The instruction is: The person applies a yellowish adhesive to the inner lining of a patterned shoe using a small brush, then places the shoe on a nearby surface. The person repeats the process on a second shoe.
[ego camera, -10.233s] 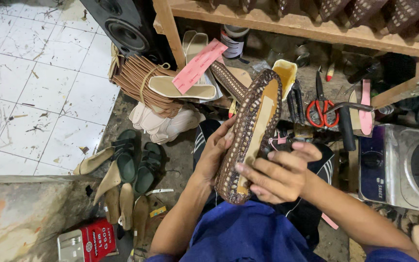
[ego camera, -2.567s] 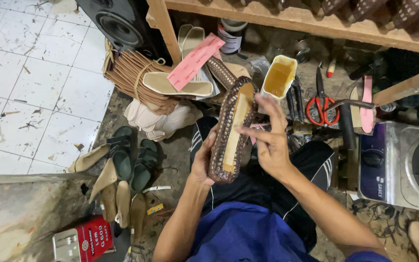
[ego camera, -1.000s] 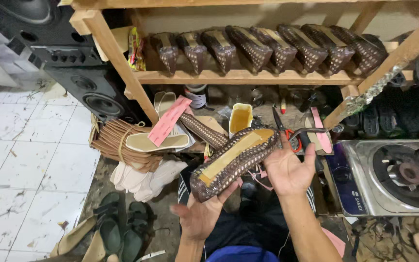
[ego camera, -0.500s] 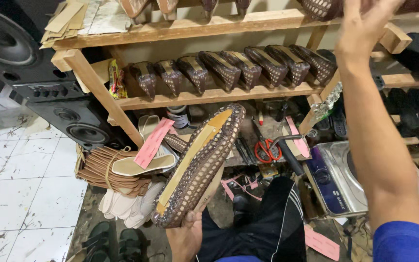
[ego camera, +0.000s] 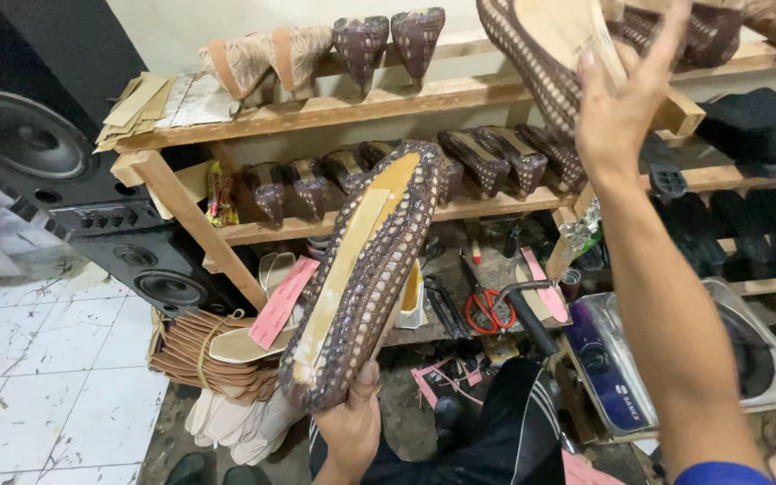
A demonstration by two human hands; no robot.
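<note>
My left hand [ego camera: 352,429] is closed around the lower end of a woven brown shoe upper [ego camera: 365,269], its tan insole facing me, tilted up toward the middle shelf [ego camera: 334,224]. My right hand [ego camera: 617,108] is raised high with fingers spread against a second woven shoe [ego camera: 541,49] at the top shelf [ego camera: 406,99]. Between my arms there is open room. The shelves hold rows of similar brown shoes. Below them lie red-handled scissors [ego camera: 487,305] and pink paper strips [ego camera: 282,302]. A black speaker [ego camera: 56,171] stands at the left, close against the shelf frame.
</note>
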